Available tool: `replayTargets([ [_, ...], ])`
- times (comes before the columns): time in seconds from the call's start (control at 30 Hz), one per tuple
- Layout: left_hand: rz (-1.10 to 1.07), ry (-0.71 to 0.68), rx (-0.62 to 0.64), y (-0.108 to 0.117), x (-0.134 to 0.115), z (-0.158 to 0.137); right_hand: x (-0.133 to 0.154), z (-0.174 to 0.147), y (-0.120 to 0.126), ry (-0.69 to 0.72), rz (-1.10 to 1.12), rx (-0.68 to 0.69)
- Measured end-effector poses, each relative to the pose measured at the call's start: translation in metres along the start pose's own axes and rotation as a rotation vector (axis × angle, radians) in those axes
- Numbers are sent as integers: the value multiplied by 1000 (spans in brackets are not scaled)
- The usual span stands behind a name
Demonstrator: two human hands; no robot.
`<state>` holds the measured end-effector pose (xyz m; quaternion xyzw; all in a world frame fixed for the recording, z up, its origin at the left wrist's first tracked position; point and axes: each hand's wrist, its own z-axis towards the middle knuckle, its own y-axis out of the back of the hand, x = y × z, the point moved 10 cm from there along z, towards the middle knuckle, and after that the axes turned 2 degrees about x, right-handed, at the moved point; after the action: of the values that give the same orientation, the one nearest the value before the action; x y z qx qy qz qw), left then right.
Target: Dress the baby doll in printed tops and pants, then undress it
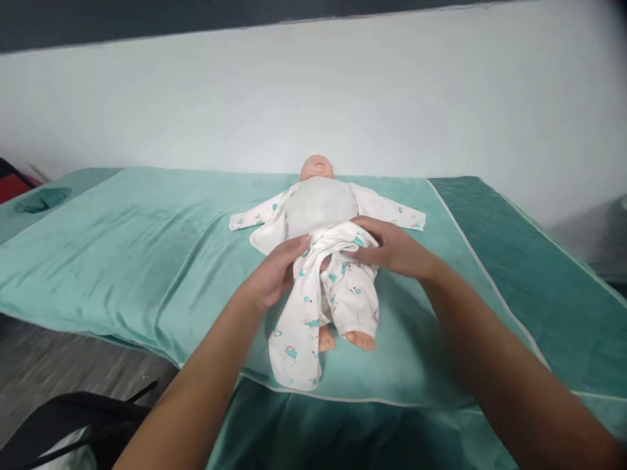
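Note:
A baby doll [317, 168] lies on its back with its head at the far side and its bare feet towards me. White baby clothes [296, 339] with small teal prints are on it. Both sleeves stretch out sideways, while the front lies open over a plain pale torso [321, 202]. My left hand [277, 271] pinches the cloth at the doll's waist, thumb on top. On the other side my right hand [389, 245] grips a bunched fold of it. One loose printed length hangs down beside the legs. Whether the clothes are one piece or two, I cannot tell.
A light green sheet [122, 241] with pale edging covers the bed, over a darker green cover [533, 254]. Behind stands a white wall [313, 98]. A black object [73, 424] is at lower left by the grey floor [122, 375]; something red [12, 187] shows at far left.

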<state>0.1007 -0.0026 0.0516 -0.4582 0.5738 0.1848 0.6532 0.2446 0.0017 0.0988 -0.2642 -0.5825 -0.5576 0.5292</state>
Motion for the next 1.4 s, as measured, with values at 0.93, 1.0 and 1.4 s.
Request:
replayTargets([
  [0.93, 49, -63, -197, 1, -3, -13, -19, 25, -60, -211, 531, 193],
  [1.0, -3, -91, -246, 5, -2, -9, -7, 23, -69, -133, 486, 321],
  [1.4, 157, -40, -206, -1, -5, -8, -25, 25, -65, -215, 607, 182],
])
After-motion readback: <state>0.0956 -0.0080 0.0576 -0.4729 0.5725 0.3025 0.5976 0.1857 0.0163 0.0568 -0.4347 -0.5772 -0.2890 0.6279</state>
